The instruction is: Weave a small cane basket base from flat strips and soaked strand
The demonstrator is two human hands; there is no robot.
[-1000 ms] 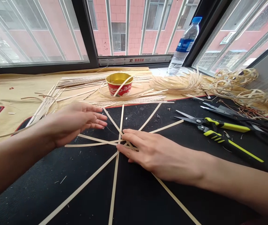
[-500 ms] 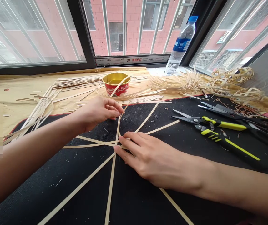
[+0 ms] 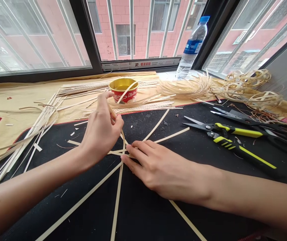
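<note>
Several pale, flat bamboo strips (image 3: pixel 79 204) cross in a star on the black mat (image 3: pixel 90 217) and fan outward. My right hand (image 3: pixel 155 164) lies low over the right of the crossing, fingertips pressed down on the strips there. My left hand (image 3: pixel 100 127) is raised just left of the crossing, its fingers closed on a thin strip (image 3: pixel 123 136) that bends up from the centre. The back of this hand covers part of the held strip and some of the strips on the left.
Yellow-handled shears (image 3: pixel 223 130) lie on the right, beside other dark tools. Behind the mat stand a red bowl (image 3: pixel 124 97) with a gold inside and a water bottle (image 3: pixel 193 47). Loose strips (image 3: pixel 40 124) are piled at left; coiled strips (image 3: pixel 186 87) lie at the back right.
My left hand has moved left and slightly towards me, turning so its back faces the camera, and the held strip leans left with it. My right hand stays at the crossing.
</note>
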